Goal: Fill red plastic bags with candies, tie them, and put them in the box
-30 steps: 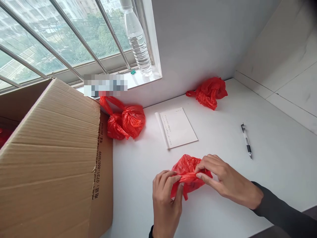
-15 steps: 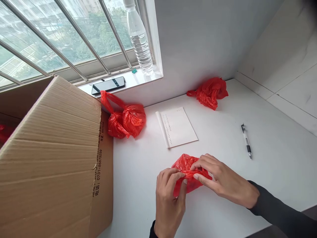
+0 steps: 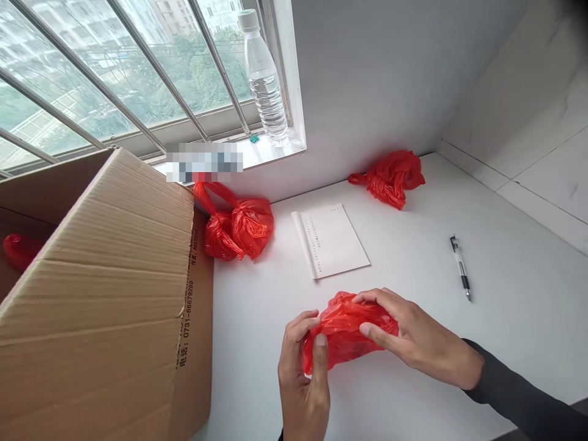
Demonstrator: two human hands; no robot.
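A crumpled red plastic bag [image 3: 348,343] lies near the front of the white table, between my two hands. My left hand [image 3: 305,367] is curved round the bag's left end, its thumb on the near side and its fingers at the top edge. From the right, my right hand [image 3: 404,327] grips the other end, thumb in front and fingers over the top. Whatever the bag contains cannot be made out. Just beyond it lies a small white notebook [image 3: 337,245] with lines of print.
A large cardboard box [image 3: 105,294] stands at the left, with a red bag [image 3: 21,251] inside. Knotted red bags [image 3: 250,226] rest beside it; another red bag [image 3: 397,177] lies by the wall. A pen [image 3: 460,269] is at the right. A water bottle [image 3: 269,101] stands on the windowsill.
My left hand has moved slightly left and its fingers have loosened from the pinch on the bag's top. The bag now looks wider and less bunched. My right hand has barely moved.
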